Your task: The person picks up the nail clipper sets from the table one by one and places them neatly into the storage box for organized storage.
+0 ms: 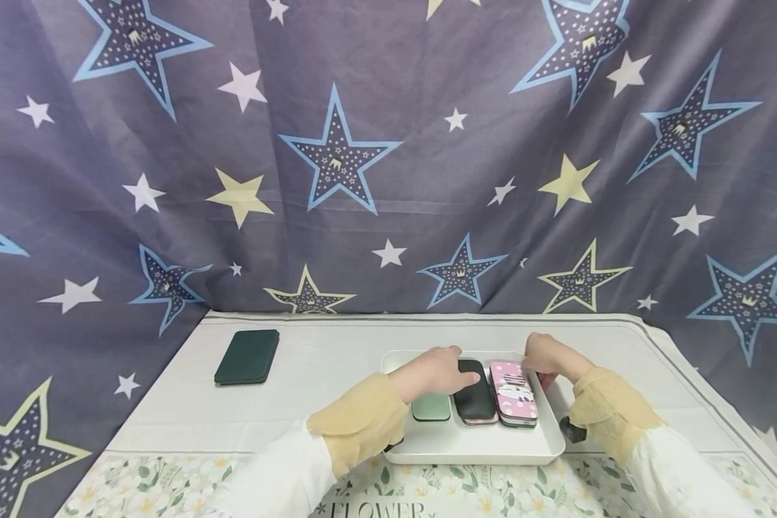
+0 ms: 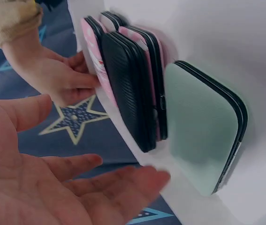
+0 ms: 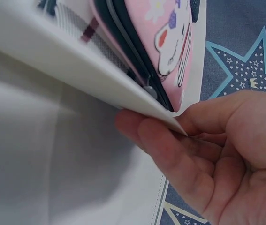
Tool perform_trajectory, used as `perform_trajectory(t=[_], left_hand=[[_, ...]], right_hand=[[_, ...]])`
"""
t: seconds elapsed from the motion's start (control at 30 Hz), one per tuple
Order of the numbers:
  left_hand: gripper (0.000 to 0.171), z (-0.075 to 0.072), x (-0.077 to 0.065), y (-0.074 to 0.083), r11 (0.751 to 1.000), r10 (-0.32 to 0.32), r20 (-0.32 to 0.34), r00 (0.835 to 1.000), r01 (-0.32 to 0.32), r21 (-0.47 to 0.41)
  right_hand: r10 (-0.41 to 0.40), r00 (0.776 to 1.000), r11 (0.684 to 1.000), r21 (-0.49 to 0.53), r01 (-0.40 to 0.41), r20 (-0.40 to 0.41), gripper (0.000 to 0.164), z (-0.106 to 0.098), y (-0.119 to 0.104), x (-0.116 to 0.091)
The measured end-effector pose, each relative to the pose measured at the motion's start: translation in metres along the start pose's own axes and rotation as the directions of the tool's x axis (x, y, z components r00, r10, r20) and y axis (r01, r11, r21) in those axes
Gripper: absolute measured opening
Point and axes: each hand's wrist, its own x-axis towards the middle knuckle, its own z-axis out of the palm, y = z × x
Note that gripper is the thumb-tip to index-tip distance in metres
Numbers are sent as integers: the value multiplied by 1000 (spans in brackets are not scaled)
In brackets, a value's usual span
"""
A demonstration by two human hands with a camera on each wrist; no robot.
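Note:
My right hand (image 1: 550, 357) pinches the right rim of a white tray (image 1: 473, 457), thumb inside and fingers outside, as the right wrist view shows. Against that side lies a pink zip wallet (image 1: 515, 400) printed with a white cartoon animal; a plaid item (image 3: 79, 23) shows below it. To its left is a black zip wallet (image 1: 475, 394) atop a pink one (image 2: 157, 51). A pale green zip wallet (image 2: 203, 122) lies farthest left. My left hand (image 1: 435, 370) is over the tray's left part, fingers spread, holding nothing, near the green and black wallets.
A dark green flat case (image 1: 247, 356) lies on the white tabletop (image 1: 324, 374) to the left of the tray. Along the front runs a flowered cloth (image 1: 168, 478). A star-printed curtain (image 1: 388, 173) hangs behind the table.

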Motion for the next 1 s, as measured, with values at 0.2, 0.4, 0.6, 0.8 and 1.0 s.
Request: perform_trajectory(t=[0.2,0.4,0.6,0.8,1.0], left_hand=[[80,-3,-13,-1,999,16,-69,998,-13,38],[90,-1,-25,-15,989,129,-187,974,-113,94],[89,-6,-37,-40,974,190,-285,939,-144,175],[86,-19,-45,-70,953,228,-380,896,-124,278],[82,-37,-52,-104,942,231,-456,860,-81,326]], right_hand=[[-10,1000,1000,0,10,1,13,-2,0,1],[-6,1000,1000,-2,6,-2,12,-2,0,2],[-8,1000,1000,0,8,-9,12,0,1,3],[-6,1000,1000,-5,6,-11,14,1,1,2],[1,1000,1000,-27,-2,-10,15,2,1,1]])
